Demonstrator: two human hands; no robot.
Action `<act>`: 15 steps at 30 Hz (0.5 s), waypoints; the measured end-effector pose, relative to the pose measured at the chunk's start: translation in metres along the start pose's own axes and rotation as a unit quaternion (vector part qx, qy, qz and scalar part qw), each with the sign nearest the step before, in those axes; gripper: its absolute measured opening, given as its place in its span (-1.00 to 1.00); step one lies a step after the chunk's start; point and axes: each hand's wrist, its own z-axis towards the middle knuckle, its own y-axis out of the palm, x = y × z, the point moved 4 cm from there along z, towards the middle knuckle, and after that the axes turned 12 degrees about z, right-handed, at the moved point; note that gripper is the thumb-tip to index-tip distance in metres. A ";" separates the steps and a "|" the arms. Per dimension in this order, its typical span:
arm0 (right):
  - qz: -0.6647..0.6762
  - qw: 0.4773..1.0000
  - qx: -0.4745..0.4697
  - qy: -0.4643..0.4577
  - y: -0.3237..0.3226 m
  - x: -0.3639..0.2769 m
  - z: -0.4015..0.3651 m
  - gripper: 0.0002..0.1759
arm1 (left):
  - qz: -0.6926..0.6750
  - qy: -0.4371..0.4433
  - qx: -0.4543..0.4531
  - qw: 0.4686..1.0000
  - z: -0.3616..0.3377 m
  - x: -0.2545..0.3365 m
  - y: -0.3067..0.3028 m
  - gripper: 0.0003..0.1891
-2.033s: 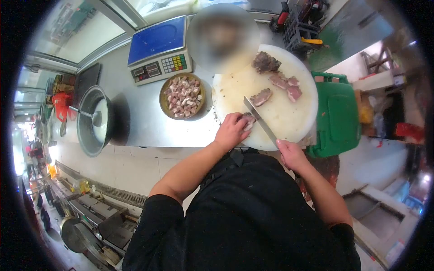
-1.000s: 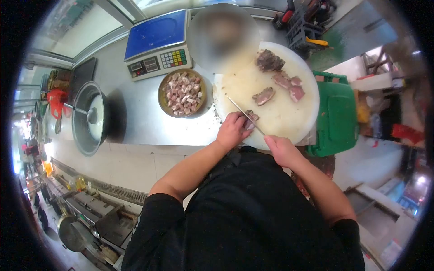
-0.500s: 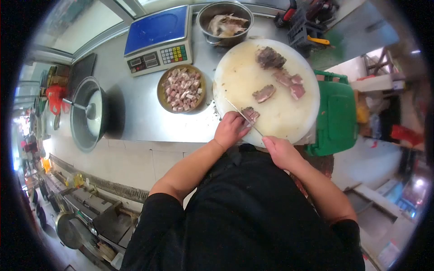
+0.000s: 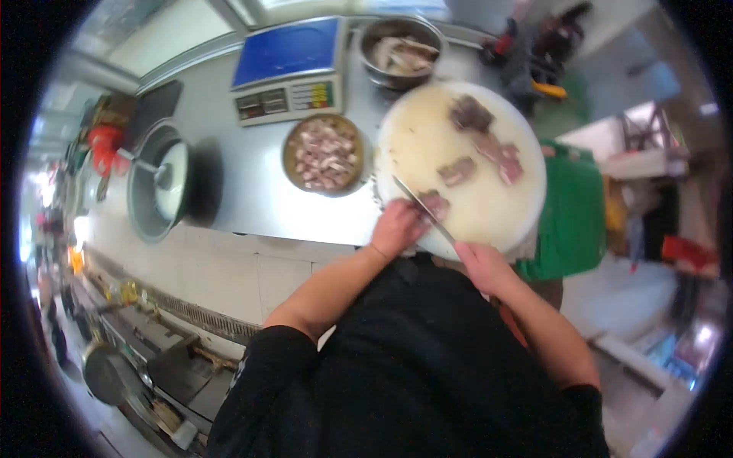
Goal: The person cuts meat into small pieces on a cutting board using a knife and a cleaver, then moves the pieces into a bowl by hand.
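Observation:
My right hand [image 4: 485,267] is wrapped round the handle of a knife [image 4: 424,210], whose blade slants up and left over the near edge of the round white cutting board [image 4: 496,217]. Against the blade's upper right side lies a piece of meat [image 4: 436,204]. My left hand [image 4: 399,227], fingers curled, presses on the meat at the blade's other side; the fingertips are blurred and partly hidden. Farther up the board are another meat piece [image 4: 457,172], a reddish strip [image 4: 501,158] and a dark chunk [image 4: 471,114].
A bowl of meat cubes [image 4: 357,169] stands left of the board, with a blue-topped scale [image 4: 286,53] behind it. A metal pot [image 4: 374,75] holds more meat. At far left sits a large basin [image 4: 141,214] with a ladle. A green bin [image 4: 573,221] stands at right.
The whole view has shifted slightly right and down, and is blurred. The knife blade lies along the meat's near left side, with both hands in much the same places on the board.

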 end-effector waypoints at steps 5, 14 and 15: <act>-0.241 0.956 -0.021 -0.164 0.000 0.017 0.008 -0.79 | 0.007 -0.021 -0.179 0.984 -0.033 -0.027 0.076 -0.86; -0.011 0.999 0.003 -0.030 0.004 0.020 0.029 -0.31 | -0.054 -0.005 0.038 0.998 -0.019 -0.014 0.027 -0.71; -0.008 0.999 0.005 -0.032 0.004 0.018 0.029 -0.30 | -0.051 -0.005 0.045 0.998 -0.018 -0.014 0.029 -0.70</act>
